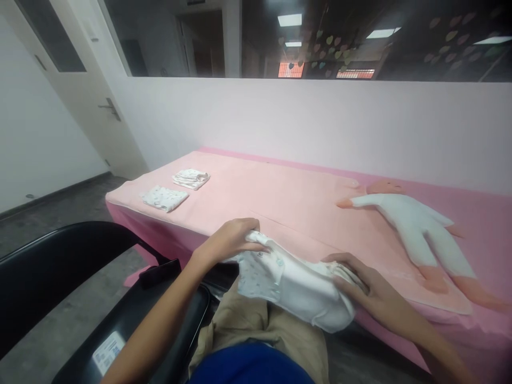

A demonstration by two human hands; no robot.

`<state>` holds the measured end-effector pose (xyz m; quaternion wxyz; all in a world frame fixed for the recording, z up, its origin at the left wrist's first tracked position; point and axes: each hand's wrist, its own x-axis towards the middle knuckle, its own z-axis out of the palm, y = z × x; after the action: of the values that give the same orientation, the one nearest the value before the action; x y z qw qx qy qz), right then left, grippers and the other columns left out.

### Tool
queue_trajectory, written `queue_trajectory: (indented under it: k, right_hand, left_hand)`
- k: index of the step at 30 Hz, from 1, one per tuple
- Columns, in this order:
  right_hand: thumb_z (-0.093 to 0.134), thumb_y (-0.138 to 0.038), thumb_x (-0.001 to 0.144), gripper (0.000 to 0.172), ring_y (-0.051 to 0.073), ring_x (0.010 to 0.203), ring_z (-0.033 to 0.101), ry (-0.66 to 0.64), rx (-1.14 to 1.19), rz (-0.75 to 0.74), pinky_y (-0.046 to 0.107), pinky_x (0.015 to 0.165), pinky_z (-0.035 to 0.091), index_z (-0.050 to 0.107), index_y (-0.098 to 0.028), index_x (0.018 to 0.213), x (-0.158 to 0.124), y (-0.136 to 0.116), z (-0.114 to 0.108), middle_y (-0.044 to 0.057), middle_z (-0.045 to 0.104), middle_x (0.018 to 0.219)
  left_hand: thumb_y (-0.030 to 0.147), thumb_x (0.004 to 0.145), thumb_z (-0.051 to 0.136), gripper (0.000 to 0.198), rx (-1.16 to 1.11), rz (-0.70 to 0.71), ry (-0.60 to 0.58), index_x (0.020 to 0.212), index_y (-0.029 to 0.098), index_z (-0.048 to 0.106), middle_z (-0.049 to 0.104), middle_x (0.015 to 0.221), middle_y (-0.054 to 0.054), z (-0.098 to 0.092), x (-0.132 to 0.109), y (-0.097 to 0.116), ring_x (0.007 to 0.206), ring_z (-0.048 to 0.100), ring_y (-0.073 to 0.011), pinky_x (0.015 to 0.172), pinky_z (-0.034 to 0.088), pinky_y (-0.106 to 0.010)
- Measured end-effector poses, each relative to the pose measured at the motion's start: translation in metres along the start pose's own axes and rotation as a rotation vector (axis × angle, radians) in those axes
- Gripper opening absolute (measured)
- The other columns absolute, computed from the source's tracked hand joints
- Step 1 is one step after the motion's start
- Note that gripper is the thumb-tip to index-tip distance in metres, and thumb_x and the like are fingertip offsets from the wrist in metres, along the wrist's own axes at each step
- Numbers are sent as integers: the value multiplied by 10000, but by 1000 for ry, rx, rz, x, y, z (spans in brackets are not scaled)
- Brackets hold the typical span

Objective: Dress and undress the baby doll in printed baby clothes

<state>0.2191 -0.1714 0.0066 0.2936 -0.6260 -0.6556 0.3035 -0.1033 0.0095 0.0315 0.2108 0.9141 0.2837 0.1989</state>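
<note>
A white baby garment [308,290] with a small print hangs between my two hands, above my lap at the near edge of the table. My left hand [236,237] pinches its left end, thumb below and fingers on top. At the other end, my right hand [356,282] grips bunched cloth between thumb and fingers. The garment sags in the middle, and its exact kind is unclear. Farther left on the table lie two folded printed cloths, the nearer one [165,198] flat and the farther one [191,178] slightly rumpled.
A baby doll [412,224] in a white suit lies on the right of the table, which has a pink cover [260,186]. A black chair [160,314] stands at my left. Behind the table rises a white wall [280,117] with a window; a door [80,74] is at far left.
</note>
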Motion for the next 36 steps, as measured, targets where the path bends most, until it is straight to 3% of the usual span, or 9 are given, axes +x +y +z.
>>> queue_trajectory:
  k: [4, 8, 15, 21, 24, 28, 32, 36]
  right_hand:
    - [512, -600, 1053, 423, 289, 1251, 627, -35, 32, 48, 410, 1078, 492, 587, -307, 1349, 4, 0, -2, 42, 681, 1366]
    - [614, -583, 1007, 441, 321, 1310, 596, -109, -57, 49, 426, 1132, 454, 632, -293, 1339, 12, 10, -3, 54, 672, 1408]
    - [649, -594, 974, 402, 272, 976, 692, -69, 29, 11, 380, 908, 541, 660, -233, 1150, 17, 13, -8, 47, 755, 1064]
    - [577, -573, 1026, 374, 259, 956, 672, -69, 39, -55, 339, 841, 513, 703, -221, 1044, 14, -3, -16, 49, 746, 1033]
    - [496, -576, 1064, 433, 230, 827, 629, -3, 44, -76, 329, 783, 500, 666, -218, 887, 9, -3, -22, 44, 697, 870]
    - [461, -597, 1070, 483, 192, 714, 536, 217, -6, -89, 307, 696, 467, 533, -228, 765, 8, -1, -23, 21, 567, 750]
    - [421, -599, 1081, 432, 195, 746, 553, 268, -96, -41, 306, 717, 470, 537, -244, 865, 9, -3, -18, 9, 590, 795]
    - [473, -602, 1055, 365, 199, 702, 594, 115, -163, 13, 317, 705, 487, 606, -267, 1110, 2, -6, -18, -8, 668, 820]
  left_hand:
    - [661, 963, 637, 494, -16, 38, 12, 843, 201, 502, 579, 818, 0, 9, 1, 1, 730, 510, -163, 664, 323, -276]
    - [654, 964, 643, 493, -31, 74, 25, 839, 201, 493, 568, 815, 6, 12, 4, 5, 733, 500, -157, 676, 325, -274]
    - [665, 923, 697, 492, -105, 80, 33, 879, 197, 549, 596, 863, 4, 4, 12, 10, 779, 529, -164, 709, 358, -269]
    - [652, 909, 720, 484, -135, 74, 20, 870, 196, 562, 582, 851, 8, 2, 16, 12, 783, 518, -163, 703, 361, -270]
    - [629, 927, 704, 471, -135, 89, 3, 850, 197, 532, 564, 851, 11, 1, 16, 14, 769, 503, -154, 694, 356, -271]
    - [525, 953, 691, 369, -162, 133, -66, 879, 199, 534, 574, 888, 1, 4, 17, 19, 802, 525, -161, 707, 375, -272]
    - [405, 1015, 573, 232, -141, 157, -91, 909, 201, 540, 583, 906, -14, 9, 17, 21, 813, 529, -168, 734, 400, -285]
    - [394, 1063, 490, 237, -146, 195, -81, 966, 197, 579, 617, 956, -38, 12, 16, 20, 856, 559, -179, 794, 436, -304]
